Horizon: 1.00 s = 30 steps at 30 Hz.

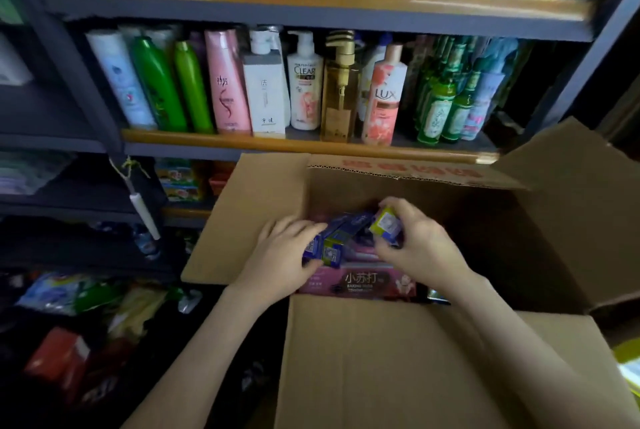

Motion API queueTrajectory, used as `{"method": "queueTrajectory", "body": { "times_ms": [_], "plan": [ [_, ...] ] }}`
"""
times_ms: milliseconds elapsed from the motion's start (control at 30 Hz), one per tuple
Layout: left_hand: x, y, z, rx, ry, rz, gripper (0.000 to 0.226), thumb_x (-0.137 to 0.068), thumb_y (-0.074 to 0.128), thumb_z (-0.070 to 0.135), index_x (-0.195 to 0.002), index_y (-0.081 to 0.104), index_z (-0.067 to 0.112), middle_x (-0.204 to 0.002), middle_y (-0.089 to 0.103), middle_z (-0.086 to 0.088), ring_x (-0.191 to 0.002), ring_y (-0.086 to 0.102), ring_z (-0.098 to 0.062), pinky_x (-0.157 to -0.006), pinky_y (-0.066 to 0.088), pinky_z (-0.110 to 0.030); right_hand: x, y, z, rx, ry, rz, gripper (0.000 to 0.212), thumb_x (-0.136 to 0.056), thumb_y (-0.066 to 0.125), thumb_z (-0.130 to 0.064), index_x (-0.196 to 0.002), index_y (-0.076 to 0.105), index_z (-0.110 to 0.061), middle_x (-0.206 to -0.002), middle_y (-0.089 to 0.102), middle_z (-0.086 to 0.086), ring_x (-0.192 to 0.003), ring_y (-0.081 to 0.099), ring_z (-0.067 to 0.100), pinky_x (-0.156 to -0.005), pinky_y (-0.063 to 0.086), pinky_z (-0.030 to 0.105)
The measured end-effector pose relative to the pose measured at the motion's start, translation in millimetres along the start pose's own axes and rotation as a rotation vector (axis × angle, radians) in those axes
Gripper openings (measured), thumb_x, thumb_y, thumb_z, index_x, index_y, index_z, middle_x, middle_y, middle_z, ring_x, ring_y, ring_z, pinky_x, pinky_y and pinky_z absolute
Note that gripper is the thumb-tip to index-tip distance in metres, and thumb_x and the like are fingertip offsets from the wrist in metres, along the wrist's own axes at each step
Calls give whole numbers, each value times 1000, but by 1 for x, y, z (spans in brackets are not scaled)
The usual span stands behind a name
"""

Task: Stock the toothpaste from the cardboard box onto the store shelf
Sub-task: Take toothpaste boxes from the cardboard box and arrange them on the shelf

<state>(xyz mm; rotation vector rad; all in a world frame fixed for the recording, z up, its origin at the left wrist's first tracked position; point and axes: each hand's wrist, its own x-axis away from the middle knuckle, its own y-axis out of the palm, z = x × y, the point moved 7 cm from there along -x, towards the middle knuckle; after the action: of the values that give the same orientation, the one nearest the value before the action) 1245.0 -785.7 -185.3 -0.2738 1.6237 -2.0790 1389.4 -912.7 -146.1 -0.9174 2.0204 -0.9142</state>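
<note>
We face the store shelf, its rows packed with bottles. In front of it stands our open cardboard box, with a pink toothpaste pack lying inside. Above that pack, our left hand grips two blue toothpaste boxes. Just beside them, our right hand clasps a third toothpaste box.

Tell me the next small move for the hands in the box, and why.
Probably lift both hands straight up out of the cardboard box: the left hand grips blue toothpaste cartons, the right hand grips another carton, and all sit inside the box, none on a shelf yet.
</note>
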Motion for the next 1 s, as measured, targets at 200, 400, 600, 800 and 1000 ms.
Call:
{"method": "queueTrajectory", "body": {
  "times_ms": [200, 400, 600, 800, 1000],
  "plan": [
    [2, -2, 0, 100, -35, -49, 99, -68, 52, 81, -149, 26, 31, -153, 32, 7, -145, 17, -13, -118, 4, -37, 22, -74, 29, -753, 310, 459, 4, -95, 56, -24, -98, 59, -22, -66, 59, -8, -50, 52, 6, -50, 44, 22],
    [3, -4, -14, 1305, -231, 0, 102, -45, 59, 94, -120, 57, 24, -120, 68, 1, -115, 62, -17, -106, 42, -43, 21, -38, 28, -1387, 612, 443, 29, -97, 44, -32, -74, 48, -16, -52, 43, -3, -40, 31, 10, -42, 32, 24],
    [16, -22, -36, 1721, -529, 188, 37, -88, 59, 36, -104, 53, 3, -103, 65, -18, -85, 70, -23, -65, 60, -31, 5, 5, -1, -1533, 527, 34, 42, -92, 46, -44, -100, 61, -5, -73, 60, 8, -56, 53, 15, -57, 54, 28],
    [33, -27, -64, 1921, -824, 447, 23, -94, 59, 33, -98, 55, 11, -100, 67, -13, -94, 67, -26, -60, 60, -28, -13, 41, -8, -1063, 406, -301, 45, -101, 24, -24, -128, 55, -6, -115, 64, 7, -101, 62, 22, -77, 50, 19],
    [30, -20, -71, 1805, -751, 392, 14, -97, 55, 30, -98, 53, 17, -102, 64, -10, -93, 65, -19, -75, 58, -33, -19, 103, -15, 135, 63, -710, 60, -86, 64, -20, -136, 31, -15, -138, 39, 6, -123, 41, 21, -95, 39, 32]
  ]
}}
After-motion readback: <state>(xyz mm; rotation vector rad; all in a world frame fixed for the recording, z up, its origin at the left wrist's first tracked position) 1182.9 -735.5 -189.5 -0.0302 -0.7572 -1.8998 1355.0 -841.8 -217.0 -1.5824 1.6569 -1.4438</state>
